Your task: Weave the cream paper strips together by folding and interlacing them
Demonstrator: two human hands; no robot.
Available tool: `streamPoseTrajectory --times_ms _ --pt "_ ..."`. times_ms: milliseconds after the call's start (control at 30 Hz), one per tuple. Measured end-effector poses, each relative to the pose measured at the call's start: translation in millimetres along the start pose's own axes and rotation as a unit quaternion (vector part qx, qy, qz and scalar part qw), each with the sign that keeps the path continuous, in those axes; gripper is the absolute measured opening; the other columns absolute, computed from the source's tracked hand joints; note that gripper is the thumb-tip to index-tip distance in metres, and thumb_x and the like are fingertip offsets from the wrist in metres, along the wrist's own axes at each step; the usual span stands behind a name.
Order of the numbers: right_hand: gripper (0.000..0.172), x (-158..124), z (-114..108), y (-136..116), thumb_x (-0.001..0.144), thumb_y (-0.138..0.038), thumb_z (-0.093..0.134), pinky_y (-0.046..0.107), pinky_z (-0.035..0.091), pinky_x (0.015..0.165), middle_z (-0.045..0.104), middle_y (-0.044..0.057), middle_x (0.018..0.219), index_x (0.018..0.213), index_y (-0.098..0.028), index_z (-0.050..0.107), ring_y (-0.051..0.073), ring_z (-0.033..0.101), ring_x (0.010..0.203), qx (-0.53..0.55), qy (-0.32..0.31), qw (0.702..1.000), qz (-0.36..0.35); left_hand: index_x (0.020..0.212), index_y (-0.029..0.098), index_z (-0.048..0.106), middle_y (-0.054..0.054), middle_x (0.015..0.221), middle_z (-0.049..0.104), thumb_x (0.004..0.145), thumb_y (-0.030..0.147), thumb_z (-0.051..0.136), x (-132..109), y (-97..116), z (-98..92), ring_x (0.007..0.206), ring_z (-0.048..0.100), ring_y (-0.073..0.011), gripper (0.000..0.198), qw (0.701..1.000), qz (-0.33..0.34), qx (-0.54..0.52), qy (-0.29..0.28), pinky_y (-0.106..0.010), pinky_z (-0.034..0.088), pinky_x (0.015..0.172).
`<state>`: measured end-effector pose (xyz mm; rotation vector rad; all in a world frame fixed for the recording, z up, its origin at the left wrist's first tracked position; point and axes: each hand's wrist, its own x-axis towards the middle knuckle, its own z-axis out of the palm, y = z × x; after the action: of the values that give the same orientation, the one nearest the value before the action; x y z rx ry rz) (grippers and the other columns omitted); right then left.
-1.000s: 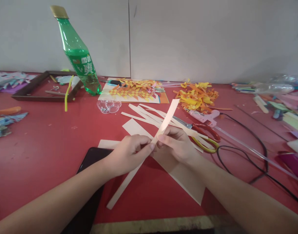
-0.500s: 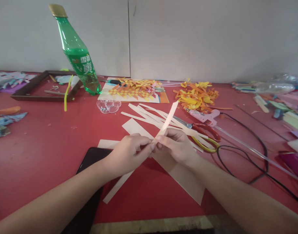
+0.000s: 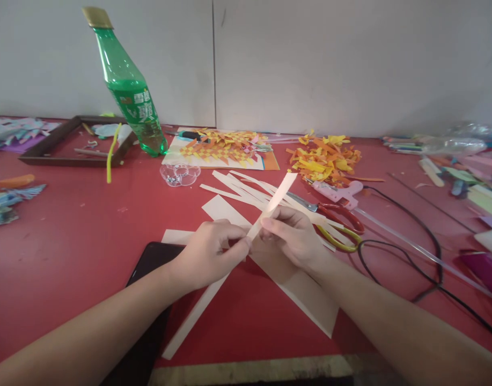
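I hold the pale paper strip (image 3: 255, 230) aslant in front of a wider sheet (image 3: 298, 292) on the desk (image 3: 88, 257), left hand (image 3: 215, 252) and right hand (image 3: 294, 236) both pinched closed on it, apparently shaping it, which calls for light, even pressure next.

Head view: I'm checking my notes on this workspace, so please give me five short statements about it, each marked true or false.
1. The left hand and the right hand both hold a pale paper strip. True.
2. The green bottle has a gold cap. True.
3. The scissors are in the right hand. False: they lie on the red table.
4. Orange and yellow paper scraps lie beyond the pink glue gun. True.
5. The left hand grips the green bottle. False: it holds the strip.
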<state>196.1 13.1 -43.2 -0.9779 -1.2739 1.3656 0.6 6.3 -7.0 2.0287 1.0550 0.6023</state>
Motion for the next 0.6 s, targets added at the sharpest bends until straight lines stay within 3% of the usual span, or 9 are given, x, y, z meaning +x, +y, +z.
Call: streamPoseTrajectory --times_ms 267,400,600 --pt "0.025 -4.3 6.7 -6.1 0.079 -0.032 0.073 0.025 0.045 0.053 0.061 -0.001 0.058 0.061 -0.018 0.062 0.011 0.055 0.055 -0.013 -0.058 0.998 0.011 0.065 0.017 0.061 0.001 0.059 0.057 0.093 0.032 0.045 1.4 -3.2 2.1 0.058 0.052 -0.0108 0.035 1.0 0.016 0.023 -0.011 -0.021 0.036 0.052" --pt "0.021 -5.3 7.3 -7.4 0.078 -0.032 0.074 0.026 0.048 0.056 0.063 0.0 0.061 0.065 -0.017 0.065 0.013 0.059 0.058 -0.017 -0.061 0.998 0.024 0.073 0.018 0.061 0.0 0.07 0.065 0.094 0.026 0.044 1.2 -2.3 3.2 0.065 0.059 -0.0111 0.028 0.999 0.02 0.0 -0.031 -0.022 0.042 0.059" --pt "0.023 -5.0 5.7 -5.5 0.08 -0.03 0.072 0.026 0.047 0.056 0.062 -0.001 0.059 0.063 -0.017 0.064 0.012 0.057 0.057 -0.016 -0.057 0.998 0.025 0.078 0.018 0.06 0.001 0.071 0.065 0.096 0.024 0.04 -0.1 -1.7 2.1 0.068 0.062 -0.0109 0.027 0.997 0.025 -0.033 -0.059 -0.022 0.045 0.065"
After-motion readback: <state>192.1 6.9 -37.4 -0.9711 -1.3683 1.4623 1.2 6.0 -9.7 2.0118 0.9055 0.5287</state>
